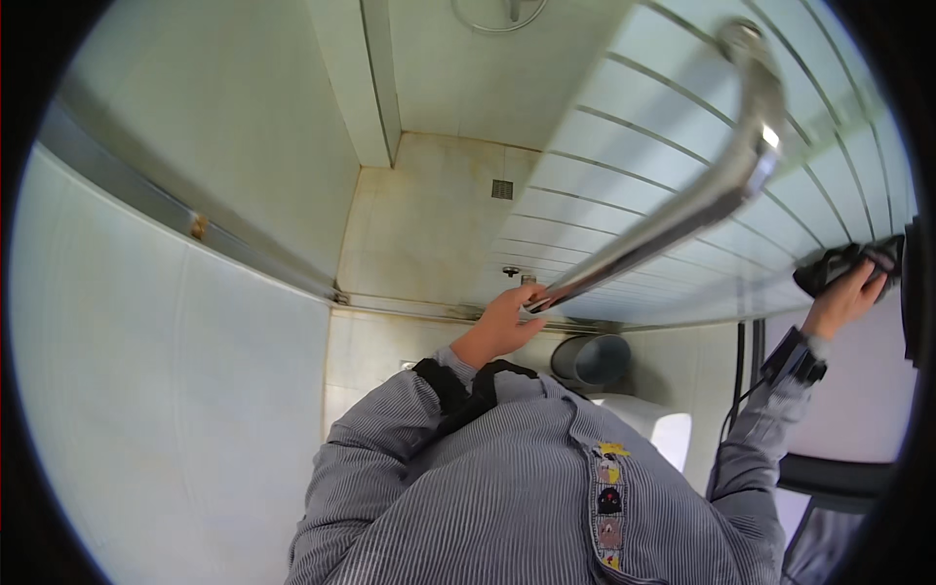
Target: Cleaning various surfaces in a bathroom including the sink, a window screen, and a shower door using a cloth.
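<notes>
A long metal handle bar (658, 238) runs along a striped glass shower door (621, 183). At its lower end is my left hand (501, 325), with the thumb and fingers around or against the bar. My right hand (841, 300), on the far right, presses a dark, bunched cloth (841, 267) against the glass near its edge. The palm side of my right hand is hidden. Both forearms wear grey striped sleeves, and a dark band with a device sits around the right wrist.
A grey bin (592, 358) stands on the floor beyond my torso, beside a white fixture (673, 431). Behind the glass lie a tiled floor with a square drain (502, 189) and a shower hose (504, 29). Pale wall panels rise at the left.
</notes>
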A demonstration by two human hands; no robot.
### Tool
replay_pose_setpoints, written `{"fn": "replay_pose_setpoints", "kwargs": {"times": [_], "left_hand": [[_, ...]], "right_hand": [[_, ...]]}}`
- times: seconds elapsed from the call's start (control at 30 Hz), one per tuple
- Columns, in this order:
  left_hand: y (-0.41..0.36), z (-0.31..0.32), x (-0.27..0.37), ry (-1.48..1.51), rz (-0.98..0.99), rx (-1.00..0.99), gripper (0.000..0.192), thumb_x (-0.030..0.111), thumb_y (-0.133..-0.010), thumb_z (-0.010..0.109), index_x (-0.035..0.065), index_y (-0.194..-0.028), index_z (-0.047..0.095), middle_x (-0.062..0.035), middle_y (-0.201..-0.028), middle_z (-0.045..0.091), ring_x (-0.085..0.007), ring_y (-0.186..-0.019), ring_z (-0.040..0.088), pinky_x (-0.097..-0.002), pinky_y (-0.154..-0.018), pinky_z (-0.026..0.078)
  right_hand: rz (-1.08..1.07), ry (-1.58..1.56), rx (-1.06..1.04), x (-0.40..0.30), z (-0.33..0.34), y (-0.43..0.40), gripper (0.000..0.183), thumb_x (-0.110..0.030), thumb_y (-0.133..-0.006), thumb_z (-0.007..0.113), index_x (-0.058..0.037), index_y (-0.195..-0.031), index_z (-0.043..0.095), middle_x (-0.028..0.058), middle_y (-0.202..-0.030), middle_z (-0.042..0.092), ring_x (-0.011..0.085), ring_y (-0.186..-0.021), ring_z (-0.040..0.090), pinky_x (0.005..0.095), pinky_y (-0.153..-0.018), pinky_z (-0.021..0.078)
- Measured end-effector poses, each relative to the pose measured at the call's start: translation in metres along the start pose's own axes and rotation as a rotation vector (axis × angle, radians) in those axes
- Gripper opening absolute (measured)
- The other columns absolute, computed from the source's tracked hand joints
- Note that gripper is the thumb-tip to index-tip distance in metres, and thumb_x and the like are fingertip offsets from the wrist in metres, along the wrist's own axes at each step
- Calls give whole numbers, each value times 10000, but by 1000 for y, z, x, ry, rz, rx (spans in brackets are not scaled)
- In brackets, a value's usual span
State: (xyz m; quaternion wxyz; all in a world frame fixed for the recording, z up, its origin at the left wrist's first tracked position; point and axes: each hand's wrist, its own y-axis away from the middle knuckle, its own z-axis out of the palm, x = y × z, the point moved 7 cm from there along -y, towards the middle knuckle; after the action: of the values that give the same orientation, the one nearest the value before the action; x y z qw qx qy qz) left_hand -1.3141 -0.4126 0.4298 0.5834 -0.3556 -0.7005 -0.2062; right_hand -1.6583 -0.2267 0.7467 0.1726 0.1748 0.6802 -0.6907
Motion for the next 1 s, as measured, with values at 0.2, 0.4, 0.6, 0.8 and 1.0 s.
{"fn": "replay_pose_setpoints", "kwargs": {"times": [0.2, 0.4, 0.6, 0.8, 1.0], "left_hand": [[20, 3, -78, 820, -539, 433, 250, 216, -822, 585, 28, -980, 540, -51, -905, 580, -137, -844, 549, -303, -698, 478], [3, 48, -73, 1290, -907, 28, 315, 311, -835, 569, 79, -1038, 503, -40, -836, 576, -155, -754, 584, -286, -608, 493], [8, 47, -78, 1348, -837, 47, 256, 229, -834, 571, 90, -1028, 478, -30, -751, 543, -157, -680, 584, -324, -549, 519], [5, 31, -82, 1416, -751, 180, 231, 121, -800, 591, 70, -1003, 491, -36, -744, 554, -134, -618, 574, -295, -486, 516], [3, 33, -94, 1334, -793, 162, 207, 155, -786, 619, 60, -943, 524, -33, -702, 567, -119, -578, 556, -256, -451, 458]], "right_hand": [[-58, -16, 83, -13, 3, 6, 328, -207, -860, 492, -20, -1128, 464, 99, -1062, 537, 194, -885, 531, 310, -758, 461], [34, -235, -34, -16, 12, -3, 385, -188, -853, 496, -48, -1204, 423, 190, -1189, 481, 297, -1032, 519, 439, -887, 446], [-139, 67, 29, -30, 5, -13, 410, -213, -851, 512, -47, -1212, 413, 170, -1184, 483, 278, -1012, 518, 418, -868, 443], [-174, 77, 31, -30, -8, -15, 401, -223, -850, 518, -35, -1190, 420, 146, -1157, 501, 252, -973, 526, 381, -837, 448], [-167, 54, 18, -26, -5, -7, 394, -230, -851, 520, -27, -1175, 423, 131, -1139, 512, 232, -948, 531, 356, -816, 453]]}}
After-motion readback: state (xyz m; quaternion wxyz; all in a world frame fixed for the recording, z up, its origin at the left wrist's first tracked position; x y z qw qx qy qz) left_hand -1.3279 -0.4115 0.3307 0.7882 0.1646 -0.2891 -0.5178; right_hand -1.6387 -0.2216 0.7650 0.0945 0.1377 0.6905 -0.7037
